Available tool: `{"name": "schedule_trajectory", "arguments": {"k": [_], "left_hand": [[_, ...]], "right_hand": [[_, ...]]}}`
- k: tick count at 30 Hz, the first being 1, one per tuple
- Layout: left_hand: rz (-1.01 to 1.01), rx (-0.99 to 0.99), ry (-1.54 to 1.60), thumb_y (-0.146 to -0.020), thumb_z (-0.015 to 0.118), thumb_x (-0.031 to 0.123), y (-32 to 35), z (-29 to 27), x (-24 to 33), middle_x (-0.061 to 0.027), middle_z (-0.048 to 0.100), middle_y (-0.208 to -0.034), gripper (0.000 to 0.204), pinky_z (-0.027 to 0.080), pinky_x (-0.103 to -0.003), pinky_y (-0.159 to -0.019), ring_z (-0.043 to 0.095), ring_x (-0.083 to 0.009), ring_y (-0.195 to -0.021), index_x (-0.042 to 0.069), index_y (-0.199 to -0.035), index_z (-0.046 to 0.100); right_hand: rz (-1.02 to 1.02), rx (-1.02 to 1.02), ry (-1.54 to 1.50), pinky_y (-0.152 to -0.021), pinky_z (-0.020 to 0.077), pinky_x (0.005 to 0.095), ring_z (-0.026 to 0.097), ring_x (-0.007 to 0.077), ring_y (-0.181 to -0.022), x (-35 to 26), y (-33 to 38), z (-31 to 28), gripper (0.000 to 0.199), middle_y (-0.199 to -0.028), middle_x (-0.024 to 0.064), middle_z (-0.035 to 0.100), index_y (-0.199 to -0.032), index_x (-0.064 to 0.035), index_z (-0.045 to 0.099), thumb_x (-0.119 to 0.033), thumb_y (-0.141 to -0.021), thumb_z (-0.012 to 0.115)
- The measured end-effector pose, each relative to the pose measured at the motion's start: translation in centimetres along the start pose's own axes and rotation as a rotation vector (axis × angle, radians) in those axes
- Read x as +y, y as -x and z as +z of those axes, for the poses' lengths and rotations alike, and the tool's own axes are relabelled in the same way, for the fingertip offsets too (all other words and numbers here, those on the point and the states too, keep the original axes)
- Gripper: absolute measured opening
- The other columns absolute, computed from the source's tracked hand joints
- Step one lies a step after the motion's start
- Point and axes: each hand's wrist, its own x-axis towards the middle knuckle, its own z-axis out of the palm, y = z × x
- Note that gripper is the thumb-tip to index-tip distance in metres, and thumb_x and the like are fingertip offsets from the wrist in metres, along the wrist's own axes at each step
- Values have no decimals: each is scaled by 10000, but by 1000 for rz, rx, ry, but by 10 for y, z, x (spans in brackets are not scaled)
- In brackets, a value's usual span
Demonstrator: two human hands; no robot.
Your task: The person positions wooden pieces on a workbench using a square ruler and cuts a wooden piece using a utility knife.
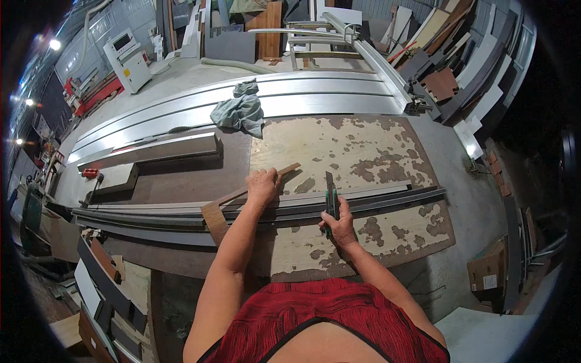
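the knife (pixel 331 202) is green and black, the strip (pixel 214 221) brown. the board (pixel 281 142) is cream, blotched with brown patches. the cloth (pixel 238 115) is pale grey-green, the bed (pixel 333 104) silver with dark lines, the bars (pixel 387 202) dark grey, the cabinet (pixel 133 71) white. the top (pixel 305 300) is red, streaked and edged in black.

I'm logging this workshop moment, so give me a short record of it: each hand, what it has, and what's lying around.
Left hand: left hand closed around the thin arm of a brown L-shaped piece
Right hand: right hand gripping a green-handled knife, its end pointing away from the person
Under the hands: long dark bars lying across the bench
Work surface: pale panel with brown patches
Beyond the hands: crumpled grey-green cloth
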Motion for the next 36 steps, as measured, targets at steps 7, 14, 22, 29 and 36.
{"name": "schedule_trajectory", "arguments": {"k": [7,14,22,29,36], "left_hand": [[-104,201,25,-892,565,404,-2,9,0,-122,580,-962,309,425,-479,-775,555,-325,-963,116,-1001,586],[-206,139,19,-889,575,393,-8,9,-2,-115,578,-996,281,400,-473,-816,533,-306,-1007,142,-1010,613],[-277,182,-63,-902,545,380,-20,19,-11,-92,583,-970,257,394,-477,-761,537,-288,-964,163,-1022,610],[-291,109,-17,-914,527,388,-20,13,-10,-108,577,-1006,268,402,-497,-775,525,-314,-1008,169,-1058,582],[-261,136,-52,-905,533,344,-21,13,-7,-103,579,-979,211,405,-486,-738,538,-312,-970,177,-1024,583]], "right_hand": [[44,-34,8,-545,546,292,641,162,-621,-2,-5,-8,598,-875,76,571,-1332,-20,350,4,-814,647],[148,-104,51,-534,545,295,621,164,-586,-50,-50,8,547,-817,86,591,-1320,-17,394,15,-828,632],[-151,-312,626,-528,515,333,622,178,-629,-10,-139,48,524,-845,129,605,-1346,-54,388,-79,-856,572],[-114,-399,1131,-810,473,531,619,440,-894,4,-160,84,608,-958,264,633,-1418,-174,277,-173,-855,508],[-193,-414,1245,-790,487,523,626,421,-880,15,-166,87,566,-928,251,637,-1399,-143,319,-168,-864,503]]}}
